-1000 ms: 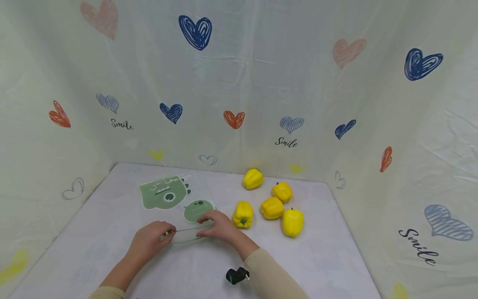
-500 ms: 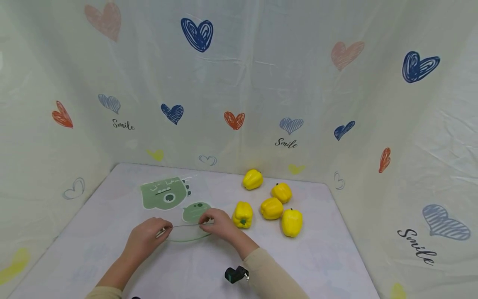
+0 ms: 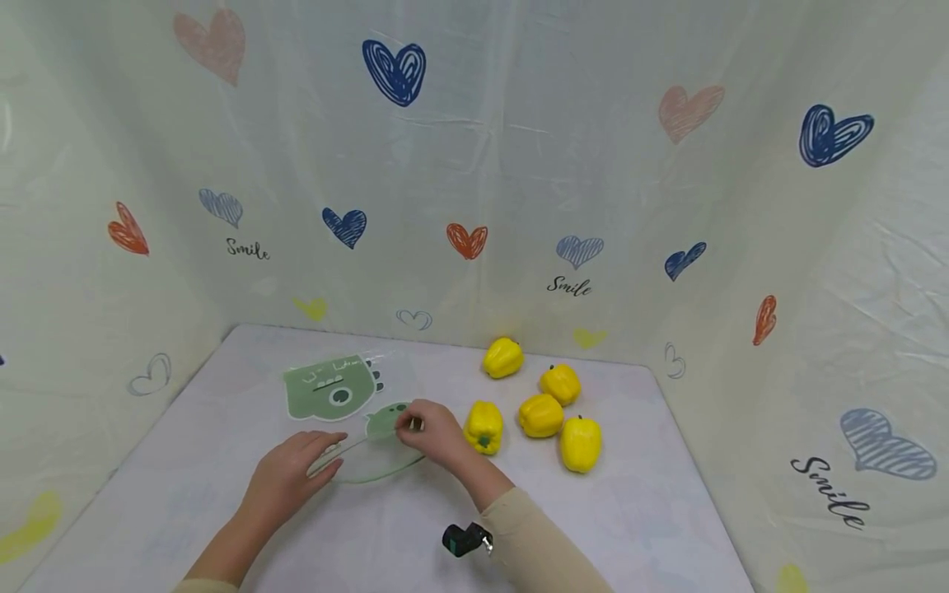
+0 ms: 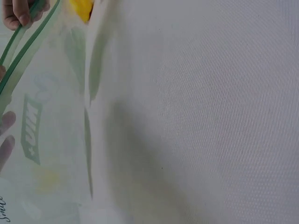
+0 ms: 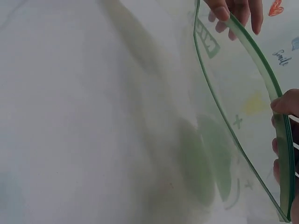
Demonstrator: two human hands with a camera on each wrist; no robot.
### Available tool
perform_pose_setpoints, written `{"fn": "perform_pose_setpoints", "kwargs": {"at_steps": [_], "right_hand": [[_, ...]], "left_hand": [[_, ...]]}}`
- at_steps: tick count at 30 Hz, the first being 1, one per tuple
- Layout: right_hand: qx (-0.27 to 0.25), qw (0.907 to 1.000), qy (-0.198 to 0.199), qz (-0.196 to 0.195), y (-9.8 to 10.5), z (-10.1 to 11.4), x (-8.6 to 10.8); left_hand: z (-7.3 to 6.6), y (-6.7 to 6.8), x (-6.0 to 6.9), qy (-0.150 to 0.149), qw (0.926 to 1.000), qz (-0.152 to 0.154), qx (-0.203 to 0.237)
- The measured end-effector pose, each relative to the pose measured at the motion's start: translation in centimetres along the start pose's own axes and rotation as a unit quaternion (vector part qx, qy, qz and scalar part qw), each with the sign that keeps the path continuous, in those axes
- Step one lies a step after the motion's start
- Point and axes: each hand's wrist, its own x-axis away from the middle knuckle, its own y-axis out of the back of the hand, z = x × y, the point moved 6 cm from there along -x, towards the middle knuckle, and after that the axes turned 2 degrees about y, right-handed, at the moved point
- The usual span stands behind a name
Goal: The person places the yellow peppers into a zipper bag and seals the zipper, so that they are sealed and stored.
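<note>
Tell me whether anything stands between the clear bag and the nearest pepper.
Yes: in the head view, the right hand, holding the clear bag, stands between it and that yellow pepper. Nothing else visible does.

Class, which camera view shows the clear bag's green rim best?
The right wrist view: the green rim appears large and plainly gaping. Left wrist crops it at the left; head shows it small and thin.
</note>
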Motion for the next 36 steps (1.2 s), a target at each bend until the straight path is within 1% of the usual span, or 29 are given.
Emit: {"fn": "perform_pose_setpoints", "kwargs": {"at_steps": [3, 8, 11, 15, 19, 24, 32, 34, 36], "right_hand": [[-0.003, 0.9999, -0.006, -0.011, 0.5, 0.4, -0.2], [-0.012, 0.9993, -0.019, -0.031, 1.5, 1.1, -0.4], [-0.015, 0.9988, -0.024, -0.039, 1.9, 1.4, -0.5], [-0.018, 0.9982, -0.028, -0.05, 2.2, 1.8, -0.6], [-0.026, 0.9974, -0.026, -0.061, 2.6, 2.0, -0.8], [-0.041, 0.996, -0.025, -0.075, 3.0, 2.2, -0.9], [-0.069, 0.993, -0.029, -0.091, 3.6, 2.9, -0.8], [-0.075, 0.9922, -0.029, -0.095, 3.9, 3.0, -0.7], [-0.077, 0.9916, -0.028, -0.099, 4.0, 3.0, -0.7]], "left_hand": [[-0.3, 0.1, 0.0, -0.002, 1.0, 0.005, 0.0], [-0.8, 0.3, -0.2, -0.023, 0.9994, 0.023, 0.014], [-1.0, 0.1, -0.2, -0.034, 0.9986, 0.033, 0.023], [-1.2, -0.2, -0.1, -0.046, 0.998, 0.037, 0.025], [-1.5, -0.4, -0.1, -0.057, 0.9975, 0.034, 0.026], [-1.8, -0.2, -0.2, -0.067, 0.9971, 0.026, 0.025], [-2.2, 0.1, -0.4, -0.093, 0.9954, 0.0, 0.025], [-2.3, 0.1, -0.5, -0.095, 0.9952, -0.004, 0.027], [-2.4, 0.1, -0.6, -0.09, 0.9956, -0.005, 0.026]]}}
